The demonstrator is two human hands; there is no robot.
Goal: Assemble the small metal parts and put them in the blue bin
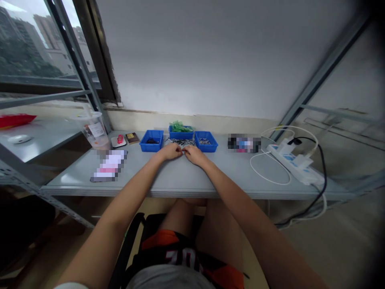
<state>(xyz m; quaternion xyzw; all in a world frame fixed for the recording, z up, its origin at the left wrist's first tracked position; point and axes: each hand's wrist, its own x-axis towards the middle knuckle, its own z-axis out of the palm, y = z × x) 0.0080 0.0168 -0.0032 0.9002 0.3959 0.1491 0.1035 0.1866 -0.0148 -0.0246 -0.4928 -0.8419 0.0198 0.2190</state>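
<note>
My left hand [172, 151] and my right hand [193, 154] meet over the middle of the grey table [183, 176], fingertips almost touching. Both are closed in a pinch; whatever lies between the fingers is too small to make out. Just beyond them is a pile of thin shiny metal pieces [184, 141]. To the left stands a blue bin [152, 148] with dark small parts inside. A second blue bin [210, 149], on the right, has small silvery parts. Behind the pile, a third blue bin [180, 135] is filled with green plastic-looking pieces [179, 127].
At the left are a drink cup [98, 134] with a straw, a blurred-out phone-like slab [110, 165] and a small dark box [132, 138]. Toward the right lie a pixelated object [244, 143], a white power strip [296, 166] and looping cables [270, 182]. A wall closes off the back.
</note>
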